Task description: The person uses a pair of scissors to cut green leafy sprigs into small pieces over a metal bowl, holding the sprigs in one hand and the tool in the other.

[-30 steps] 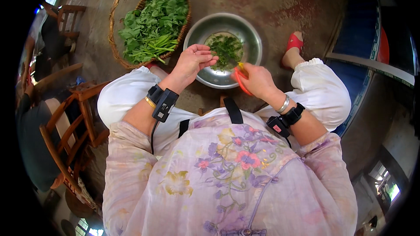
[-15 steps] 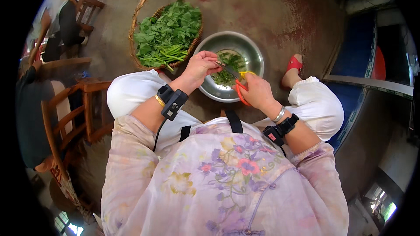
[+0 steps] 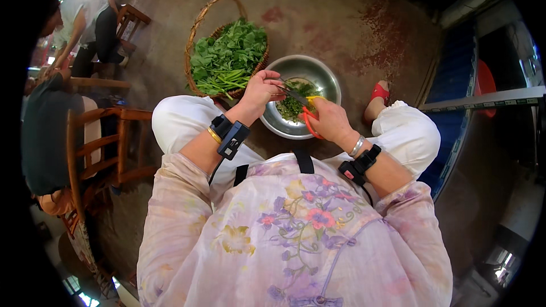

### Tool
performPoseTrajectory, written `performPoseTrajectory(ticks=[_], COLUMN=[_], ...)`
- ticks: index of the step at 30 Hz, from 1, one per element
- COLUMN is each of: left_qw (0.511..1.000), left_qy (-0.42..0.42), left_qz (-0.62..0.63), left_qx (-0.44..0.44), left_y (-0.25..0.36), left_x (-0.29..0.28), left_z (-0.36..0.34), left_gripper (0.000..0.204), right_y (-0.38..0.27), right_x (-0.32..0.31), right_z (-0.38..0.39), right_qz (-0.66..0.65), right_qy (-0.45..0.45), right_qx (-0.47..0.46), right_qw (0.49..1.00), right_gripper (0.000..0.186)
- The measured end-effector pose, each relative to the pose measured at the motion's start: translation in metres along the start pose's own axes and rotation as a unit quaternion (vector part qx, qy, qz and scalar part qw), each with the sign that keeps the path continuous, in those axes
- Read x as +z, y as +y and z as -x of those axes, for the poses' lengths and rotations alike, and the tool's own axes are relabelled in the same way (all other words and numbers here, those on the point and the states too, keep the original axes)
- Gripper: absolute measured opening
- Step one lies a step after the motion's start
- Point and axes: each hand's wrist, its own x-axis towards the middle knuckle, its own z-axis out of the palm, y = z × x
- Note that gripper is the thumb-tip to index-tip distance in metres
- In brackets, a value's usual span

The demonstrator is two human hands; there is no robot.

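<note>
Over a steel bowl (image 3: 301, 67) with chopped greens (image 3: 296, 113) in it, my right hand (image 3: 331, 120) grips scissors (image 3: 309, 125) with orange-and-yellow handles, their dark blades angled leftward. My left hand (image 3: 261, 91) has its fingers pinched by the blade tips; whatever they hold is too small to make out. Just left of the bowl stands a wicker basket (image 3: 200, 17) with a tall handle, piled with leafy greens and stalks (image 3: 224, 56).
Wooden chairs (image 3: 94, 147) stand at left, beside a person in dark clothing (image 3: 48, 136) and another bent over in a white top (image 3: 82, 17). At right are a blue panel (image 3: 443, 159), a metal rail (image 3: 500, 96) and a red tub (image 3: 484, 85). My sandalled foot (image 3: 378, 96) is beside the bowl.
My view has shifted, so the bowl and basket sit lower in the picture. The scissor blades show more clearly near my left fingers. More of the bent-over person is visible.
</note>
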Motion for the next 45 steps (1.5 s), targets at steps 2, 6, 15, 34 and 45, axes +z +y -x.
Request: performPoseTrajectory(ticks=[2, 6, 15, 34, 45], left_qw=[1.000, 1.000, 0.998, 0.998, 0.996], left_qy=[0.005, -0.007, -0.003, 0.000, -0.027], left_qz=[0.002, 0.008, 0.063, 0.055, 0.075], left_qx=[0.001, 0.025, 0.028, 0.027, 0.027], left_y=[0.000, 0.000, -0.009, -0.024, -0.034], left_x=[0.003, 0.006, 0.012, 0.001, 0.004], left_z=[0.006, 0.016, 0.032, 0.017, 0.008], left_gripper=[0.042, 0.041, 0.038, 0.029, 0.023], right_y=[-0.001, -0.004, 0.002, 0.020, 0.016], right_x=[0.002, 0.002, 0.000, 0.006, 0.007], right_z=[0.004, 0.012, 0.019, 0.018, 0.020], right_qz=[0.003, 0.004, 0.056, 0.047, 0.017], right_qy=[0.005, 0.030, 0.096, 0.045, 0.018], right_qx=[-0.012, -0.010, -0.057, 0.033, 0.001], right_qw=[1.000, 0.999, 0.992, 0.997, 1.000], right_gripper=[0.035, 0.036, 0.040, 0.040, 0.045])
